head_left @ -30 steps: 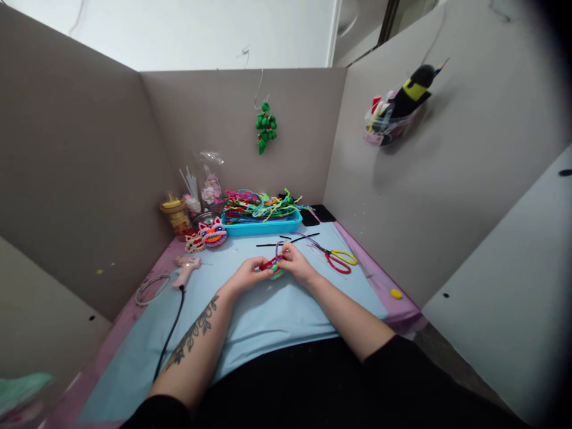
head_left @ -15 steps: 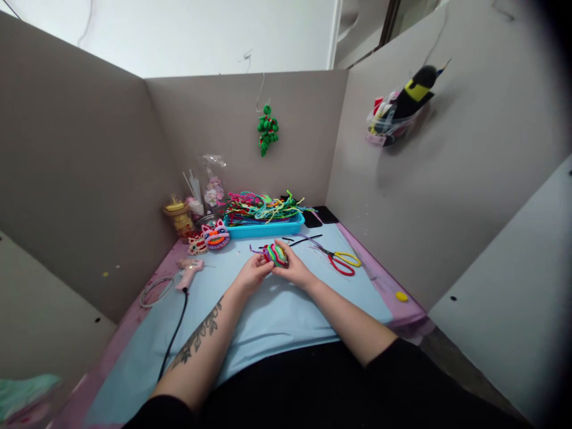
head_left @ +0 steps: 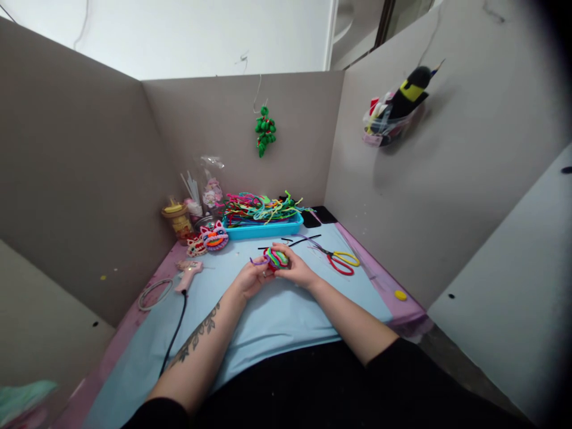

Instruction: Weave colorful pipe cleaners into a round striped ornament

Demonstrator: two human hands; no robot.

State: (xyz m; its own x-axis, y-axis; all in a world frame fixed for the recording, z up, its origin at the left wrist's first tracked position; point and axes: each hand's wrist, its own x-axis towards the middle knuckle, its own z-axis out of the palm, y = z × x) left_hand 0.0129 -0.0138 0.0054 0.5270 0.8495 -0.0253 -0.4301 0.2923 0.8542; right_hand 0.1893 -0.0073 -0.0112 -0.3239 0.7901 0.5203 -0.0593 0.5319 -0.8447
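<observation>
A glue gun (head_left: 190,276), scissors (head_left: 331,255) and coloured stems (head_left: 261,208) mark this craft booth (head_left: 304,137).

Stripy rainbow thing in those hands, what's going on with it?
A person is holding the striped, many-coloured piece with both hands, the left hand and the right hand, over a light blue cloth. A purple strand sticks out on the left hand's side. Scissors lie to the right and a pink glue gun to the left. Beyond the hands, a blue tray is heaped with colourful strands.
</observation>
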